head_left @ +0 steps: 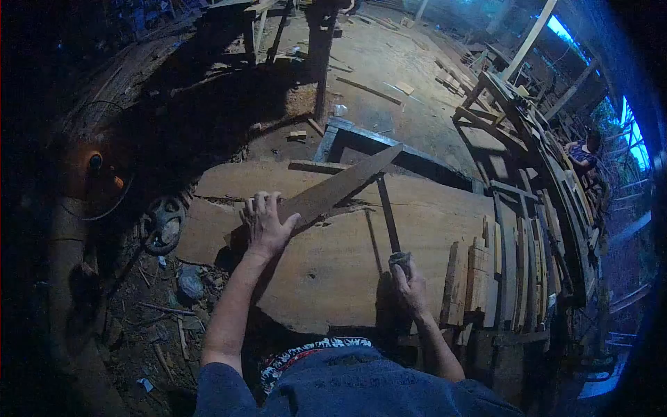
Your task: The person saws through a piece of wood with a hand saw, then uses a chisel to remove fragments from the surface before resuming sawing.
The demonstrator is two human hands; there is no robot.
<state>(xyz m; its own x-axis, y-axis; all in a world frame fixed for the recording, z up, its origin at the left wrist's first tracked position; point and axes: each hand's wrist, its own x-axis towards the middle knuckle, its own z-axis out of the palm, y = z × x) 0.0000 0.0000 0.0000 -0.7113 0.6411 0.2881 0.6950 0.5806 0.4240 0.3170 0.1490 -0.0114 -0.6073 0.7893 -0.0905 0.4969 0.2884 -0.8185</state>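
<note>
My left hand presses flat on the near end of a long narrow wooden plank that lies slantwise across a wide rough wooden slab. My right hand is closed around the handle of a long dark metal tool whose shaft runs away from me over the slab toward the plank. Both arms reach out from my blue shirt at the bottom of the view.
Several short boards stand stacked on edge right of the slab. A round fan and a metal pulley sit at left on the littered dirt floor. A wooden bench and another person are far right.
</note>
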